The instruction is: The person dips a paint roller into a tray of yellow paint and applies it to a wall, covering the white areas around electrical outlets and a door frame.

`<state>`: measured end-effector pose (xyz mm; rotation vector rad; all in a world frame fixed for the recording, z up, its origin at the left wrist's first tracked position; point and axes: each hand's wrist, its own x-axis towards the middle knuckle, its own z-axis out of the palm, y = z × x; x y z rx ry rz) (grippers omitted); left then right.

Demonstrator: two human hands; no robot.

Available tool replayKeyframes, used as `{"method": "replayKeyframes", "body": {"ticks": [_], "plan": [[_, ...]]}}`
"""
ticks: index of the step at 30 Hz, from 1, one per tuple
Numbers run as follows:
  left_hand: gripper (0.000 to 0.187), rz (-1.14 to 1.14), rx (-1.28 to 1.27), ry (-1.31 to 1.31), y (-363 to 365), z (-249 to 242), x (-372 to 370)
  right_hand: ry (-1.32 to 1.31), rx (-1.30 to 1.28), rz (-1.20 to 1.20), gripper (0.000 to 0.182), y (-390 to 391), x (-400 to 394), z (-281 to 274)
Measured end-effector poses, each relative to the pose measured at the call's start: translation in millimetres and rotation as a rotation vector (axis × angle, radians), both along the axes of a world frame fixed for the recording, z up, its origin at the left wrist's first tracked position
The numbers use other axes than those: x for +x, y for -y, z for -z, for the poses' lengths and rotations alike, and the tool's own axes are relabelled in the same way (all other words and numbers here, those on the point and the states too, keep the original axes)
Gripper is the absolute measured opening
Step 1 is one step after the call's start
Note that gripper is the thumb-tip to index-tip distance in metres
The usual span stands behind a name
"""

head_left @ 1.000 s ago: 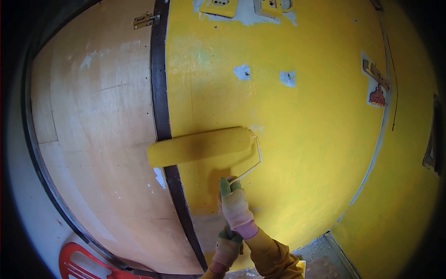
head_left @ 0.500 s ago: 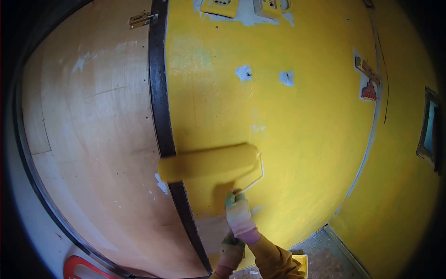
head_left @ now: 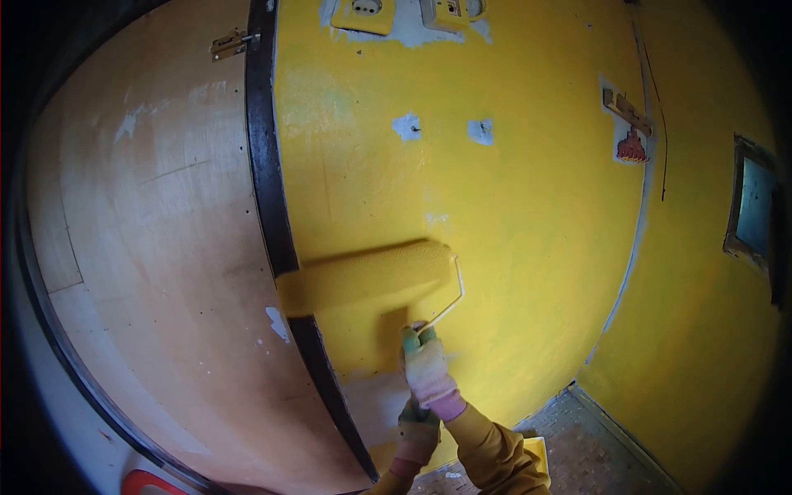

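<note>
A wide paint roller (head_left: 371, 276) with a yellow-coated sleeve lies across the yellow wall (head_left: 536, 247). Its left end overlaps the dark door frame (head_left: 266, 157). From the roller's right end a thin wire frame (head_left: 450, 307) bends down to the handle. Wrapped around the upper handle is my right hand (head_left: 427, 371), in a paint-stained glove with a pinkish cuff. Lower down, my left hand (head_left: 417, 436), also gloved, is closed on the handle, partly hidden behind the right wrist. Most of the handle is covered by the gloves.
A wooden door (head_left: 148, 247) with a metal bolt (head_left: 229, 44) stands left. Electrical sockets (head_left: 361, 16) are up high. A wooden hook rack (head_left: 627, 111) hangs near the corner, and a framed mirror or picture (head_left: 752, 198) farther right. A yellow tray (head_left: 538, 454) sits on the floor (head_left: 569, 437).
The camera view has swung slightly right, so the door and wall fixtures appear further left. The roller sits a little higher in view. Both hands keep their grip.
</note>
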<state>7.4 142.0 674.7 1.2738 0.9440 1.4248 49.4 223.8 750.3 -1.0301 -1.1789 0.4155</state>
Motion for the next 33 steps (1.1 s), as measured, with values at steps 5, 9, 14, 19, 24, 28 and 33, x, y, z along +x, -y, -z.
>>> {"method": "replayKeyframes", "body": {"ticks": [5, 9, 14, 19, 24, 28, 33], "plan": [[0.005, 0.025, 0.451, -0.255, -52, 14, 5, -0.374, -0.185, -0.288, 0.010, 1, 11, -68], [0.017, -0.015, 0.175, -0.055, -22, -17, 13, 0.072, 0.205, 0.047, 0.012, -36, 14, -2], [0.009, 0.034, -0.082, -0.035, -14, -7, 26, 0.283, -0.014, 0.269, 0.017, -1, 21, -20], [0.010, -0.429, 1.210, -1.119, -57, -33, 9, 0.339, 0.084, 0.101, 0.019, -6, 28, -103], [0.010, -0.065, -0.028, -0.006, -30, -5, 39, 0.464, 0.008, 0.205, 0.023, -14, 28, -42], [0.007, -0.279, 0.621, -0.677, -37, -24, 37, 0.660, 0.078, 0.309, 0.026, -4, 39, -73], [0.009, -0.573, 1.012, -0.930, -52, -61, 35, 1.181, 0.360, 0.534, 0.026, -15, 43, -117]]}}
